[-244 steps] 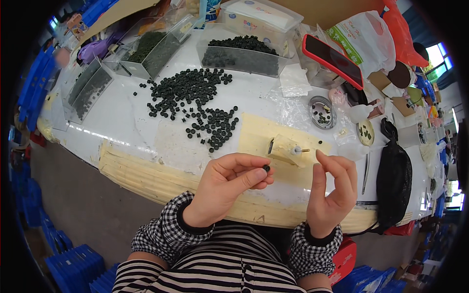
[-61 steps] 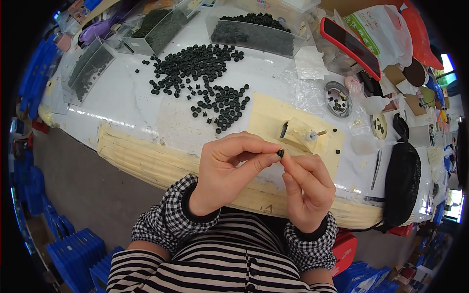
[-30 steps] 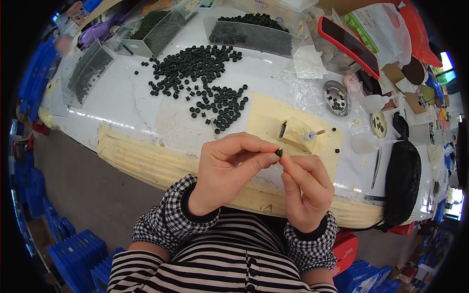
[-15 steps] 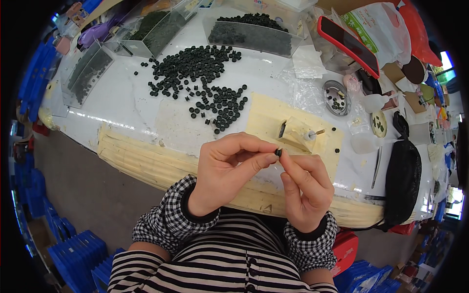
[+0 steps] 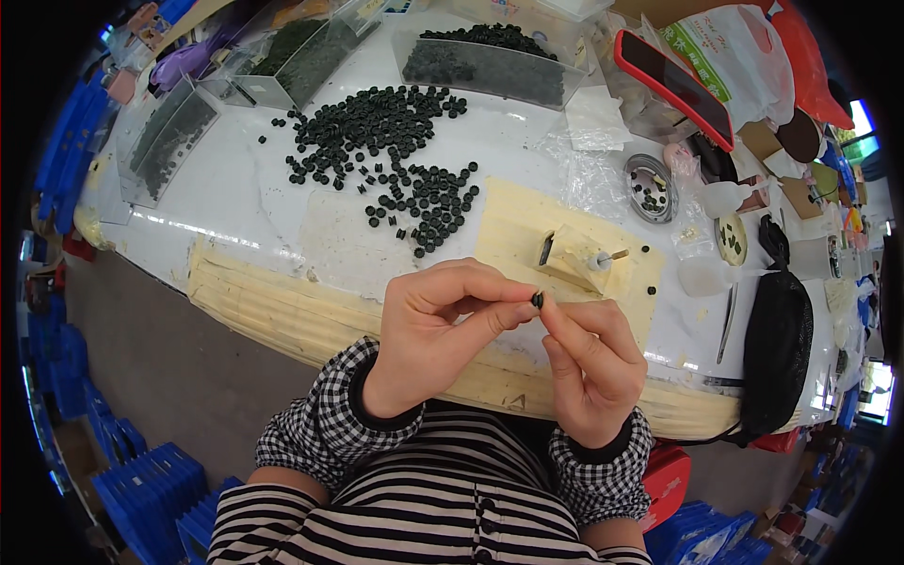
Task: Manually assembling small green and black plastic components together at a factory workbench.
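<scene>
Between the thumb and index finger of my left hand (image 5: 428, 325) is a small black grooved round part (image 5: 537, 299), held over the front of the table. The index fingertip of my right hand (image 5: 593, 363) touches the part's right side. Its other fingers are curled in, with the thumb below, and whatever they may hold is hidden. Just beyond my hands stands a yellowish block fixture (image 5: 576, 259) with a thin pin sticking up, on a yellow sheet (image 5: 504, 221). A large pile of similar black parts (image 5: 363, 127) lies to the far left.
Clear bins (image 5: 490, 80) of black parts line the back. A red-cased phone (image 5: 673, 89) leans at the back right, near a round dish (image 5: 650, 188). Tweezers (image 5: 726, 325) and a black bag (image 5: 777, 339) lie on the right. A padded yellow edge (image 5: 273, 311) borders the table.
Both hands stay nearly in place, around the same black part. The part has turned slightly between the fingertips, and its groove shows differently.
</scene>
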Motion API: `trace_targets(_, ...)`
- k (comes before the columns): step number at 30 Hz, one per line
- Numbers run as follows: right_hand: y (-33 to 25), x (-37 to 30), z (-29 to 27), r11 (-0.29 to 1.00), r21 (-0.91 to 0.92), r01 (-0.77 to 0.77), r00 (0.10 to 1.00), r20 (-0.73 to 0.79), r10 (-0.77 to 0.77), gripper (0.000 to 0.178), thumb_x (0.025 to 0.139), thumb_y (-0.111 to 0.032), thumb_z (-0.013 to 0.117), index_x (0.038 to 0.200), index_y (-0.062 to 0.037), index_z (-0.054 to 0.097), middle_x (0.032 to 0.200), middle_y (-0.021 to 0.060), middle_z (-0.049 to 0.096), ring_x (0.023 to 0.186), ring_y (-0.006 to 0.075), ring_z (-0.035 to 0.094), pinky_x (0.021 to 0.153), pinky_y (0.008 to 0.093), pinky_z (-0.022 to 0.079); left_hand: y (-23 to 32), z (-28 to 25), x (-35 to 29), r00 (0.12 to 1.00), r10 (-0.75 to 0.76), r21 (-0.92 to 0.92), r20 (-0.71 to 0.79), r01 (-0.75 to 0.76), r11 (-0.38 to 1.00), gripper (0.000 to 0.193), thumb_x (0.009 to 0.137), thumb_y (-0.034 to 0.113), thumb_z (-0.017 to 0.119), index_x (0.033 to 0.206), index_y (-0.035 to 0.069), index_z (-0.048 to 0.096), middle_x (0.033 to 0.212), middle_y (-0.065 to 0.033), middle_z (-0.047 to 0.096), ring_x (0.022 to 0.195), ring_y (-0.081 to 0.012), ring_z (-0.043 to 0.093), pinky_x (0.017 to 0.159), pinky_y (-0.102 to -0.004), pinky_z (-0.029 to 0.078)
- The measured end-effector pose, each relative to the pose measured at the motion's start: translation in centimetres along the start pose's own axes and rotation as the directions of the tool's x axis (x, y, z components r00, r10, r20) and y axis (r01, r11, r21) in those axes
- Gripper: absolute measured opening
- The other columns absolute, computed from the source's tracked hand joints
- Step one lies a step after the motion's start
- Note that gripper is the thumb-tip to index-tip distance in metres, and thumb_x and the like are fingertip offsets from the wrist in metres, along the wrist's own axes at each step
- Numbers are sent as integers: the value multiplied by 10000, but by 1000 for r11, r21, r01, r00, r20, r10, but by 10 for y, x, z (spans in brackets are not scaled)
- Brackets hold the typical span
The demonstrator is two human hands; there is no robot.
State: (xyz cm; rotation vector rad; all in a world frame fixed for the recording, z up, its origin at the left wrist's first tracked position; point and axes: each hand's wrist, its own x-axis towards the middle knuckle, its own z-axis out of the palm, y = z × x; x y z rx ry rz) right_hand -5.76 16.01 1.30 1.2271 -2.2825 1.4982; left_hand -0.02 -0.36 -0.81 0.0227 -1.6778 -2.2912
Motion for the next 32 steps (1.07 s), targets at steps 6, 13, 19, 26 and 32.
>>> trace_targets(6, 0, 0, 2, 1000, 1, 2, 1000, -15, -2, 361, 768, 49, 697, 1122, -16, 690, 912, 81, 652, 765, 191, 583, 674, 269, 472, 0, 1, 0, 1000, 21, 9, -9, -21, 1000, 175, 841, -71, 656, 1010, -39, 686, 945, -108, 669, 866, -138, 647, 761, -230, 531)
trace_targets(13, 0, -1, 3, 1000, -11, -4, 1000, -31, 4, 359, 773, 45, 697, 1127, -15, 688, 927, 84, 648, 766, 186, 578, 674, 268, 472, 0, 1, 1, 999, 43, 19, -10, -43, 999, 190, 840, -76, 651, 1024, -42, 683, 982, -120, 666, 903, -150, 644, 788, -239, 529)
trace_targets(19, -1, -1, 3, 1000, -4, -9, 999, -33, 9, 367, 771, 46, 698, 1132, -20, 688, 923, 81, 647, 762, 184, 575, 673, 265, 471, 0, 1, 1, 999, 53, 33, -1, -53, 998, 202, 838, -89, 642, 1029, -40, 684, 991, -122, 667, 912, -156, 647, 794, -242, 531)
trace_targets(26, 0, -2, 3, 1000, -8, -6, 999, -38, 5, 378, 763, 46, 702, 1134, -25, 689, 915, 78, 648, 757, 183, 573, 667, 266, 471, 1, 1, 1, 998, 57, 63, 8, -57, 996, 207, 837, -93, 640, 1032, -37, 685, 989, -124, 669, 914, -157, 648, 795, -242, 531)
trace_targets(32, 0, -2, 3, 1000, -4, -8, 1000, -23, 8, 382, 764, 52, 695, 1136, -36, 691, 924, 78, 653, 759, 186, 573, 678, 266, 471, 1, 0, 1, 998, 58, 42, 18, -59, 997, 212, 843, -89, 635, 1039, -27, 689, 1001, -126, 669, 916, -164, 650, 796, -245, 535)
